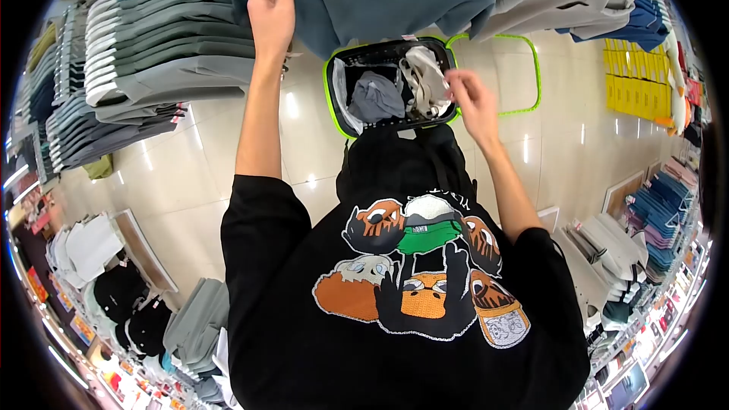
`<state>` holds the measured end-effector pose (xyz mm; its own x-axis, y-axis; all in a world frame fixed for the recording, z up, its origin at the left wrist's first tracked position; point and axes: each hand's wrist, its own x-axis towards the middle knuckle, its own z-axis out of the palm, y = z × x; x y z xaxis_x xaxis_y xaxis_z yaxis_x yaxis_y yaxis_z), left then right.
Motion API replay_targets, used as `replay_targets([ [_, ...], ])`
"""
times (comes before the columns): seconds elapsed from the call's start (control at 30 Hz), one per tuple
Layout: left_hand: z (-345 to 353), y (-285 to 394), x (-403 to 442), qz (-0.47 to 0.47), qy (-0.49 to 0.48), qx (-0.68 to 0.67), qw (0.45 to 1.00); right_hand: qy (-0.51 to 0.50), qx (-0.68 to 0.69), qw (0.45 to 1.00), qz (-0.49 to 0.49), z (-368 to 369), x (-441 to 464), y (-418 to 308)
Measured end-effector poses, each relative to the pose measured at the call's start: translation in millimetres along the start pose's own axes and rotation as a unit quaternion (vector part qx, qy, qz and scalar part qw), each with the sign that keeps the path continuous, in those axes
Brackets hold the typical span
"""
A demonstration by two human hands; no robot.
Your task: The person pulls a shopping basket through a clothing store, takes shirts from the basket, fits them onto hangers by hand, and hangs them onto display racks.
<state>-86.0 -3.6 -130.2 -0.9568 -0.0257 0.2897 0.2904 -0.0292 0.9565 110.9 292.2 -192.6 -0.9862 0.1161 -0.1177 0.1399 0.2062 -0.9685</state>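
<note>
Near the top, my left hand [273,0] lies against a hanging blue-grey garment [349,4], its fingers pointing up. Whether it pinches the cloth cannot be made out. My right hand [472,102] is raised at the right end of a black basket [366,55] with a lime-green rim, its fingers bent and slightly blurred. Inside the basket are a crumpled grey cloth [377,97] at the left and a beige-white cloth item [427,80] at the right, close to my right fingertips.
Hanging grey-green clothes [178,38] stand at the upper left, light grey garments [562,0] at the upper right. A green basket handle [538,68] extends right over the tiled floor [190,182]. Yellow packages [638,83] hang at the far right. Folded and hanging clothes line both lower sides.
</note>
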Motion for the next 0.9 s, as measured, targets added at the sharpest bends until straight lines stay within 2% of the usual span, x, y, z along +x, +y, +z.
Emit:
replay_targets([
  [0.03,-2.7,-10.0,-7.3,-0.007,-0.003,0.001,1.0,0.002,0.016,0.998,0.057,-3.2,-18.3,16.4],
  [0.07,-7.6,-25.9,-19.6,-0.031,0.008,0.002,0.999,0.002,0.017,0.998,0.064,-5.4,-36.4,25.0],
  [0.13,-11.4,-57.8,-51.7,-0.087,0.033,0.009,0.996,0.018,0.053,0.983,0.175,-10.1,-69.4,32.6],
  [0.2,-16.0,-95.8,-104.3,-0.142,0.032,0.006,0.989,0.03,0.056,0.98,0.189,-14.6,-91.3,38.2],
  [0.27,-24.9,-134.7,-171.4,-0.227,-0.041,0.048,0.972,0.039,0.06,0.977,0.203,-18.0,-107.3,40.0],
  [0.3,-15.9,-137.6,-204.0,-0.301,-0.038,0.045,0.952,0.051,0.058,0.977,0.2,-18.3,-109.8,41.5],
  [0.37,-3.2,-137.0,-262.4,-0.344,-0.088,0.025,0.935,0.054,0.057,0.977,0.199,-18.6,-112.9,42.9],
  [0.5,29.4,-111.6,-320.5,-0.371,-0.13,0.042,0.919,-0.006,0.053,0.98,0.193,-17.0,-112.8,50.9],
  [0.63,54.0,-75.5,-319.4,-0.331,-0.144,0.118,0.925,-0.119,0.04,0.976,0.178,-20.2,-106.4,61.0],
  [0.7,65.5,-60.6,-319.9,-0.353,-0.136,0.112,0.919,-0.155,0.024,0.972,0.173,-25.9,-102.8,65.0],
  [0.77,77.5,-47.7,-324.8,-0.334,-0.126,0.146,0.923,-0.219,-0.027,0.963,0.156,-35.3,-99.6,63.3],
  [0.9,106.8,-34.0,-355.1,-0.355,-0.114,0.143,0.917,-0.211,0.007,0.966,0.149,-62.8,-104.0,84.8],
])
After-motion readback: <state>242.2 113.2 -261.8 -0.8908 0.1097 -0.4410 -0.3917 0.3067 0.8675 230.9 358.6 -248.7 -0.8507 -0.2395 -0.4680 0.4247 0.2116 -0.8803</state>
